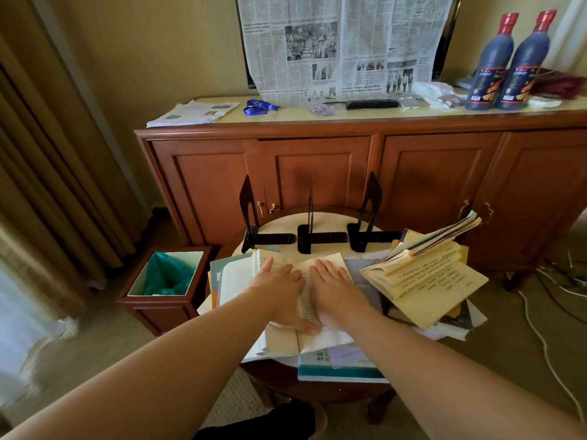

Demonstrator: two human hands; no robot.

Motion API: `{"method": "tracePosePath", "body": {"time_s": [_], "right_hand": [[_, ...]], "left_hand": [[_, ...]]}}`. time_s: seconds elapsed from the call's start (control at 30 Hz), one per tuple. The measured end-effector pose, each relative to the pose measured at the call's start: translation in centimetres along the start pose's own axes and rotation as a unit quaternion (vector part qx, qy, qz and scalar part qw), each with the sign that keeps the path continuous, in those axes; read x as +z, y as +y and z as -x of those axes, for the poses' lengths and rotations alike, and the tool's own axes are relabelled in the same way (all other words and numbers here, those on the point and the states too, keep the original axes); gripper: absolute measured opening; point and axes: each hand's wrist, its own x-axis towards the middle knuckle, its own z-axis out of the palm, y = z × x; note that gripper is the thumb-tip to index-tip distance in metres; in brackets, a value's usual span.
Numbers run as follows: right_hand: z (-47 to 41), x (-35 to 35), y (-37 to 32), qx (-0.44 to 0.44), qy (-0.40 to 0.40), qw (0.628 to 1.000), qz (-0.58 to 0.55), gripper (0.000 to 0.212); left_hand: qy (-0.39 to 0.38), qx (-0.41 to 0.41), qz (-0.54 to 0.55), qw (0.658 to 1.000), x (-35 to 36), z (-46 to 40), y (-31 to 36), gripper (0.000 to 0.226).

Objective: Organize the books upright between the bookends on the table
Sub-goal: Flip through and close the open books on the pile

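**Both hands flat on an open book, bookends standing bare behind**

Nearest to me, my two forearms reach in toward the round bench (287, 221). My left hand (279, 285) and right hand (333, 285) lie side by side on an open book (327, 263) in the middle of the bench, palms down. Each grip is spread, fingers straight and pressing on the pages, pinching nothing; the left thumb rests near the book's fold.

Taking that open book as my landmark: under it and toward me lie more flat books, one with a teal edge (340, 373) jutting over the bench's near rim. Just to its left, other books (219, 277) lie stacked flat. To its right sits a messy pile (425, 281) of yellowed books, opened and fanned, its top one tilted up.

Just behind the open book stand three black bookends in a row: left (249, 214), middle (309, 223) and right (368, 217). No book stands between them.

Left of the book, on the floor, is a wooden bin (165, 281) with a green liner. Farther behind it stands a wooden cabinet (365, 166), carrying two dark bottles (505, 61) and a hanging newspaper (343, 42).
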Motion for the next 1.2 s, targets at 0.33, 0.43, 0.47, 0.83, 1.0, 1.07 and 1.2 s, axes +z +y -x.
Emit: {"method": "tracePosePath", "body": {"time_s": [0.33,0.43,0.47,0.83,1.0,1.07,1.2], "right_hand": [[9.3,1.9,1.1,-0.052,0.021,0.998,0.000,0.059],[8.5,0.5,0.9,-0.049,-0.013,0.999,0.008,0.059],[7.7,0.1,0.8,-0.042,-0.025,0.999,0.007,0.060],[-2.1,-0.8,0.3,0.061,-0.023,0.998,-0.019,0.060],[0.2,0.0,0.6,0.031,-0.021,0.999,-0.009,0.062],[3.0,0.5,0.9,0.003,-0.023,1.000,0.002,0.065],[8.9,1.1,1.1,-0.012,-0.020,0.999,0.025,0.064]], "left_hand": [[0.014,0.004,0.015,1.000,0.4,0.8,0.3,0.134],[0.013,0.002,0.019,1.000,0.6,1.2,0.5,0.137],[0.010,0.001,0.021,1.000,0.6,1.3,0.6,0.138],[0.013,-0.006,0.070,0.997,1.0,1.0,0.5,0.138],[0.008,-0.006,0.068,0.998,1.3,0.8,0.3,0.140],[0.012,-0.009,0.065,0.998,1.2,0.8,0.4,0.141],[0.007,-0.010,0.057,0.998,0.9,1.0,0.7,0.142]]}}
